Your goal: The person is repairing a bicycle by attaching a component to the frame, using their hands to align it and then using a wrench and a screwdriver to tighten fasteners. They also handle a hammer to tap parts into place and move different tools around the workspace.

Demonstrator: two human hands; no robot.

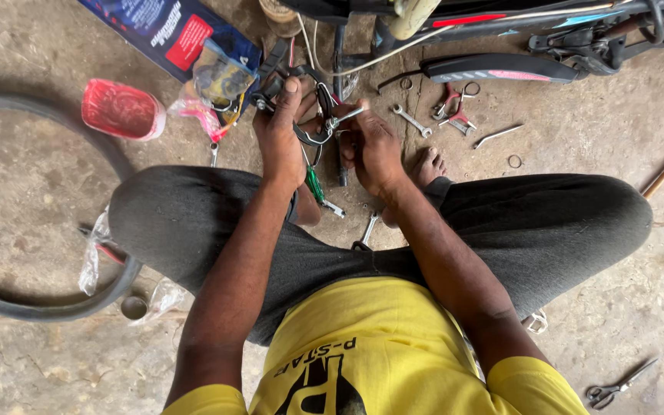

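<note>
Risk: the small black brake part [301, 104] is held in the air over the lap, between both hands, so a slip of either grip would likely drop it, or any loose bit of it, among the spanner [413, 121], washer [515, 161] and other small metal pieces scattered on the concrete floor [593, 131]. The thin cable [347, 65] running up from the part to the bicycle frame [501, 15] could snag or tug the work sideways. Left hand [282, 134]: fingers curled around the part, thumb up along its side, gripping it. Right hand [374, 146]: closed, fingertips pinching a short silvery tool [345, 117] whose tip meets the part. The part sits just right of the left palm, touching both hands.
</note>
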